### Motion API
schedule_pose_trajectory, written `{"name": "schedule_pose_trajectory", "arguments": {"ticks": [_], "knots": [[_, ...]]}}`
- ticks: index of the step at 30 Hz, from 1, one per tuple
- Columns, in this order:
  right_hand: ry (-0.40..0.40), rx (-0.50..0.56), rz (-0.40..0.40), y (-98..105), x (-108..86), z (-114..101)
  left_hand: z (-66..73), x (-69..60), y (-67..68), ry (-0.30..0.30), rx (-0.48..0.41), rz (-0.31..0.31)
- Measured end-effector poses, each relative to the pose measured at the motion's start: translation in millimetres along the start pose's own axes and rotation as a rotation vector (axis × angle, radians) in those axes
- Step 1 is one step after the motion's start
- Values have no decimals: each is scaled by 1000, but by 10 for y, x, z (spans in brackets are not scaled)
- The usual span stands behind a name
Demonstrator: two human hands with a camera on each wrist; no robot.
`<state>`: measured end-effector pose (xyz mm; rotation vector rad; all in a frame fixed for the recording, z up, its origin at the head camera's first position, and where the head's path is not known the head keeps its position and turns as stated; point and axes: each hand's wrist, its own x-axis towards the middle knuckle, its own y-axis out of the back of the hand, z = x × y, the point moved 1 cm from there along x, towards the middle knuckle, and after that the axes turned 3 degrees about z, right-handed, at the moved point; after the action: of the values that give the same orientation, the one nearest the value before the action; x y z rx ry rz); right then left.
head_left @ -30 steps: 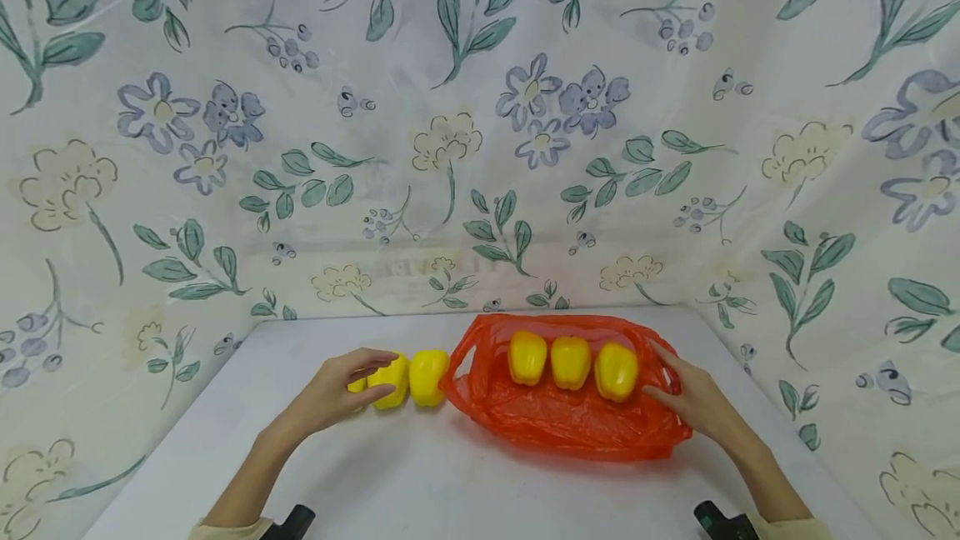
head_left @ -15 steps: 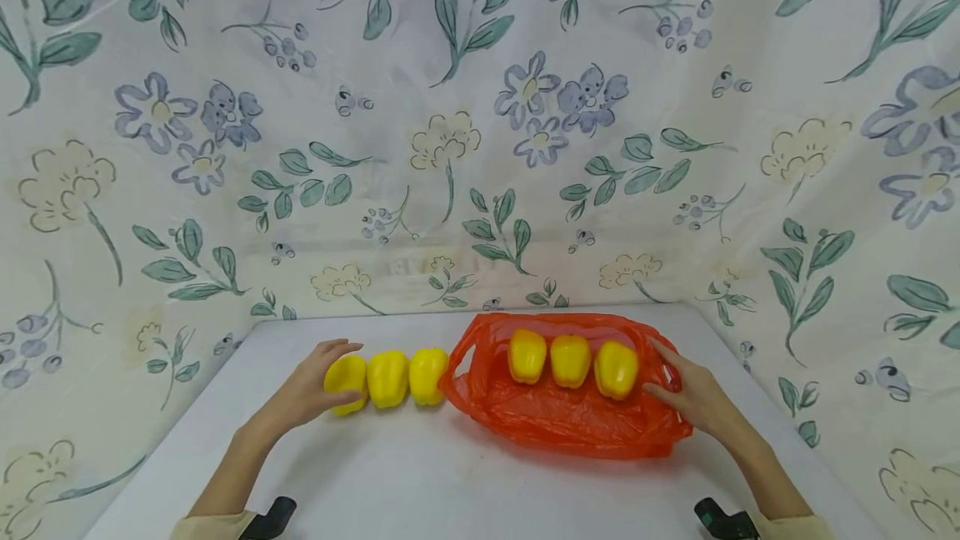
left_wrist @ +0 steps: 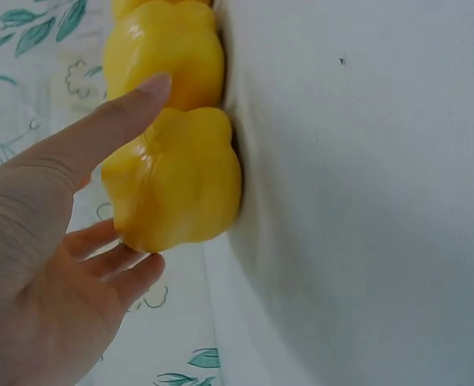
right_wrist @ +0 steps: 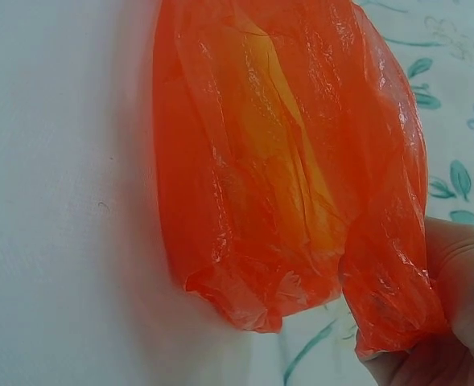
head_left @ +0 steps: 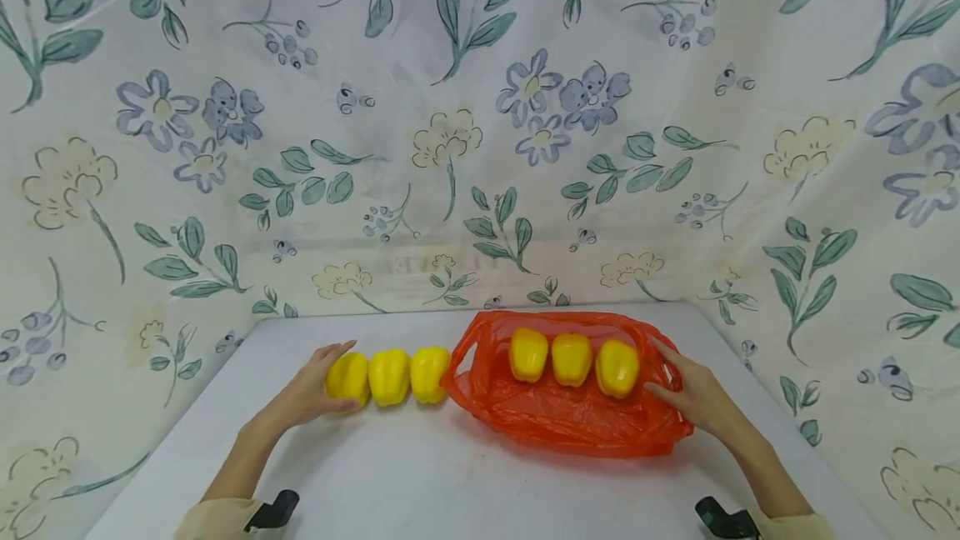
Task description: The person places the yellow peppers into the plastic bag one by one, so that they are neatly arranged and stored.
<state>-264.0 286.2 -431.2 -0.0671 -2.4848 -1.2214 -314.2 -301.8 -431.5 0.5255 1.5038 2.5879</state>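
Three yellow bell peppers stand in a row on the white table, left of a red plastic bag (head_left: 577, 432). My left hand (head_left: 300, 394) is around the leftmost bell pepper (head_left: 348, 375), thumb on the near side and fingers on the far side. In the left wrist view, the thumb lies across this bell pepper (left_wrist: 184, 181), with fingertips at its lower end. My right hand (head_left: 699, 397) grips the bag's right edge; the right wrist view shows a bunched handle (right_wrist: 389, 305) in it. Three more yellow bell peppers lie in the spread bag, one of them nearest that hand (head_left: 617, 369).
The middle bell pepper (head_left: 389, 376) and the right one (head_left: 430, 374) stand close together, the latter beside the bag's left handle loop. A floral cloth (head_left: 450, 148) hangs behind the white table (head_left: 420, 473) and along its sides.
My left hand has moved left from over the row to the leftmost bell pepper, and its thumb has come round the near side. The right hand and bag have stayed put.
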Motion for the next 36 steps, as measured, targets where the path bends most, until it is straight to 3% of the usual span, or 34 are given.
{"name": "schedule_pose_trajectory", "arguments": {"ticks": [8, 19, 27, 36], "knots": [[-13, -3, -7, -16, 5, 0, -26, 30, -62, 0, 32, 9], [-16, 1, -15, 11, 8, 7, -2, 19, -12, 3, 24, -10], [-2, -3, -10, 15, 5, 28, 11, -5, -17, -38, 6, -5], [-4, 0, -10, -4, 7, 36, -28, -11, -22, -27, 25, -54]]}}
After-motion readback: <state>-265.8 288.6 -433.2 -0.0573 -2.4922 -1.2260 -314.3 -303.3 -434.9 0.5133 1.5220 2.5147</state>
